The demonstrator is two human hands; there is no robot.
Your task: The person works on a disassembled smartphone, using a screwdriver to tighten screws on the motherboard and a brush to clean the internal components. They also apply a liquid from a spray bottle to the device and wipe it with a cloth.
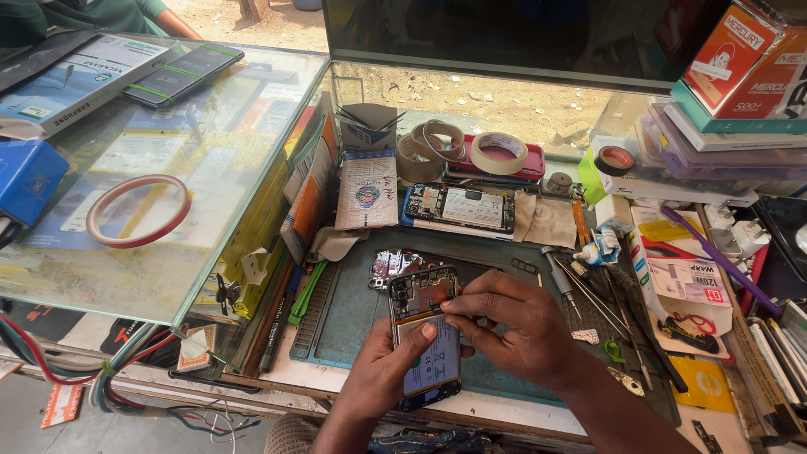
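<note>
An opened phone (424, 336) with its back off lies on a dark green work mat (353, 311), circuit board and battery exposed. My left hand (382, 370) grips its lower left side, thumb resting on the battery. My right hand (513, 324) reaches over from the right, fingertips pinched at the phone's upper right edge by the board. Whether they hold a small part or tool I cannot tell. A shiny removed part (388, 265) lies just behind the phone.
A second opened phone (461, 208) lies further back. Tape rolls (498, 152) stand behind it. Screwdrivers and tweezers (580, 290) lie to the right. A glass counter (168, 168) with a red tape ring (139, 210) rises on the left. Boxes (731, 76) are stacked at the right.
</note>
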